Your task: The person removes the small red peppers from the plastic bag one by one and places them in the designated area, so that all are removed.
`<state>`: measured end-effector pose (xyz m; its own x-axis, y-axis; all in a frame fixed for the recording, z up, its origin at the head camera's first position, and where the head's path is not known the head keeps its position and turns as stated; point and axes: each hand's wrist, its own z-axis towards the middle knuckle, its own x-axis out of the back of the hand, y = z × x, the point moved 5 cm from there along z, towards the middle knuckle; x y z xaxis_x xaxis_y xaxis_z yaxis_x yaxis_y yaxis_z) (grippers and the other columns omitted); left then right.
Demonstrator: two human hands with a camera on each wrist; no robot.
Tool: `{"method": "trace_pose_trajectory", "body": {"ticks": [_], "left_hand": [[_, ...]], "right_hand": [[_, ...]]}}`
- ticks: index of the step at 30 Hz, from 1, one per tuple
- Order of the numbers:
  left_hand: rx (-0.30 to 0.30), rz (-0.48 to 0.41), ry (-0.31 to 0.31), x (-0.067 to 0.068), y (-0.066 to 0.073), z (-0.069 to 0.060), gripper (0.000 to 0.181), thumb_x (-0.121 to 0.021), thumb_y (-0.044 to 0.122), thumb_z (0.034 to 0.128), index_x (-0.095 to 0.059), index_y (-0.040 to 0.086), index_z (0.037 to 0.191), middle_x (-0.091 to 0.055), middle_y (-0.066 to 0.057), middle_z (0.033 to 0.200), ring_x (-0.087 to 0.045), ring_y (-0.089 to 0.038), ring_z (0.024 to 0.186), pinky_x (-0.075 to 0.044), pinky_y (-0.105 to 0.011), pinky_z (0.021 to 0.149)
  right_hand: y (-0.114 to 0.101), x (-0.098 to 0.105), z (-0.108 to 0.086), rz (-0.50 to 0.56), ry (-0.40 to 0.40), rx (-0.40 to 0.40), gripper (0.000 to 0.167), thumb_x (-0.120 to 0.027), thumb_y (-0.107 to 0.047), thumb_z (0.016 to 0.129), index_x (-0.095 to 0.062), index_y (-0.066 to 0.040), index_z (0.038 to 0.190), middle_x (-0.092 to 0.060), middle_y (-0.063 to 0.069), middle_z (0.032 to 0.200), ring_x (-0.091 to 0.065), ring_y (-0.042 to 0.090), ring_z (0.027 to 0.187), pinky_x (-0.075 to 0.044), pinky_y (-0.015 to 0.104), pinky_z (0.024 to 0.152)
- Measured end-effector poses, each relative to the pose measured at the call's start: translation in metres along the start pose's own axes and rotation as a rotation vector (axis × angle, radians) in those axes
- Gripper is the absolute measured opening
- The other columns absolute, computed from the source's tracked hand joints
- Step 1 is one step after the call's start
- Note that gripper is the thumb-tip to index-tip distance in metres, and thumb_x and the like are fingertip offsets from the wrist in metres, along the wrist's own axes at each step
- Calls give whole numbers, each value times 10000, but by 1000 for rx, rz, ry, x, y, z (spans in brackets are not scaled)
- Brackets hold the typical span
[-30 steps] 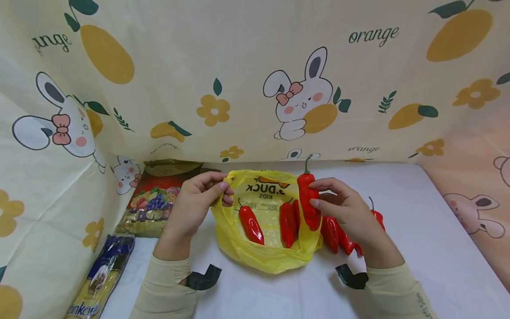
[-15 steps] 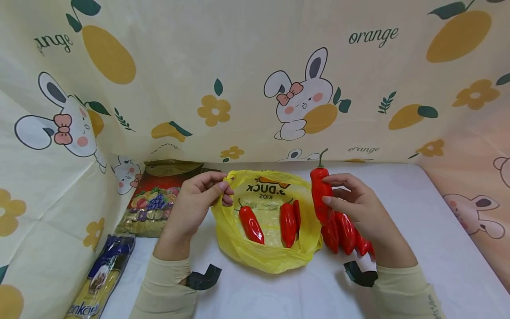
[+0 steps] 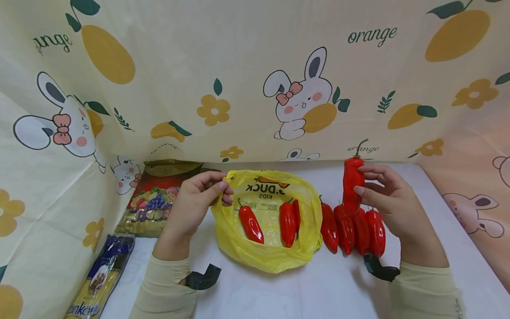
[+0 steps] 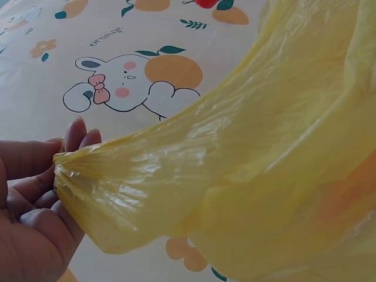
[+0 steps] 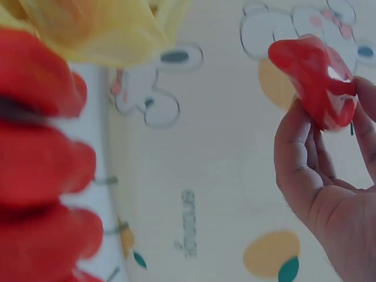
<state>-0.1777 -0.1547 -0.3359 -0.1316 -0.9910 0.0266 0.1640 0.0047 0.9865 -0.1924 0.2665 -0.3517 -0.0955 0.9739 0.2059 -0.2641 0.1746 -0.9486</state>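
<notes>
My left hand (image 3: 199,199) pinches the gathered left rim of a yellow plastic bag (image 3: 263,261); the left wrist view shows the bag (image 4: 176,182) stretched from the fingertips. Inside the bag lie a red chili pepper (image 3: 251,225) on the left and two side by side on the right, one partly hidden. My right hand (image 3: 392,199) holds another red chili pepper (image 3: 352,181) upright, stem up, between thumb and fingers. It is raised above a row of several red peppers (image 3: 345,230) on the table, right of the bag. In the right wrist view this pepper (image 5: 320,82) points its tip toward the camera.
A packet with fruit pictures (image 3: 153,204) stands at the back left. A blue and yellow packet (image 3: 101,274) lies at the front left. White cloth covers the table (image 3: 279,297); patterned cloth walls (image 3: 239,57) rise at the back and sides.
My right hand has moved to the right with the pepper, from the bag's right rim to above the row of peppers, uncovering that row. The left hand and bag have stayed put.
</notes>
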Motion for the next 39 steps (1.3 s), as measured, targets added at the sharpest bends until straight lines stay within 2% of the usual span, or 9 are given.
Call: {"method": "trace_pose_trajectory", "body": {"ticks": [4, 10, 17, 23, 27, 30, 32, 35, 39], "left_hand": [[3, 1, 1, 0, 0, 0, 208, -583, -20, 1112, -668, -111, 1278, -707, -221, 1005, -750, -254, 835, -657, -379, 855], [3, 7, 1, 0, 0, 0, 208, -584, -15, 1112, -669, -110, 1277, -710, -221, 1004, -752, -254, 833, -656, -378, 858], [8, 11, 3, -1, -1, 0, 207, -583, -11, 1114, -671, -106, 1276, -710, -220, 1007, -752, -256, 836, -654, -373, 864], [8, 7, 3, -1, -2, 0, 206, -579, -17, 1114, -668, -108, 1276, -707, -223, 1009, -751, -256, 837, -655, -374, 861], [6, 3, 1, -1, -2, 1, 208, -580, -18, 1114, -668, -110, 1277, -708, -222, 1007, -750, -256, 836, -655, -375, 858], [3, 2, -1, 0, -3, 1, 209, -581, -17, 1113, -669, -111, 1277, -709, -223, 1005, -750, -258, 836, -656, -378, 858], [3, 5, 0, 0, -3, 1, 209, -583, -15, 1113, -671, -108, 1278, -710, -223, 1005, -751, -262, 836, -655, -379, 861], [6, 11, 3, 0, -3, 1, 208, -587, -10, 1113, -675, -102, 1278, -710, -221, 1005, -752, -265, 837, -654, -376, 864], [10, 9, 3, 0, -3, 1, 207, -587, -11, 1113, -674, -104, 1276, -709, -221, 1006, -751, -264, 840, -654, -375, 865]], "right_hand": [[5, 21, -1, 189, -3, 31, 530, -629, 126, 1039, -532, -43, 1532, -494, 138, 1422, -547, 264, 1249, -636, 278, 845], [24, 53, -4, 201, 14, -31, 578, -615, 129, 1046, -498, -68, 1576, -489, 97, 1461, -507, 232, 1275, -647, 296, 815], [57, 88, -13, 109, -3, -220, 526, -656, 46, 1063, -539, -160, 1533, -527, 17, 1374, -564, 127, 1164, -652, 297, 778], [88, 108, -21, -83, -78, -415, 427, -705, -93, 1076, -578, -287, 1435, -612, -110, 1245, -663, 72, 1045, -658, 360, 819], [103, 116, -27, -134, -133, -516, 407, -732, -155, 1069, -560, -325, 1396, -562, 77, 1366, -628, 137, 1080, -653, 434, 876], [111, 122, -32, -149, -152, -582, 403, -737, -162, 1065, -549, -253, 1410, -441, 282, 1469, -590, 251, 1136, -650, 488, 891], [115, 124, -34, -163, -172, -625, 431, -729, -151, 1066, -519, -169, 1441, -388, 353, 1486, -569, 329, 1166, -648, 516, 892], [120, 125, -37, -181, -200, -691, 505, -725, -136, 1061, -458, -57, 1482, -402, 370, 1454, -576, 393, 1176, -644, 541, 894], [122, 122, -38, -199, -228, -731, 569, -738, -124, 1047, -413, 6, 1495, -438, 363, 1423, -613, 391, 1142, -643, 555, 891]]}}
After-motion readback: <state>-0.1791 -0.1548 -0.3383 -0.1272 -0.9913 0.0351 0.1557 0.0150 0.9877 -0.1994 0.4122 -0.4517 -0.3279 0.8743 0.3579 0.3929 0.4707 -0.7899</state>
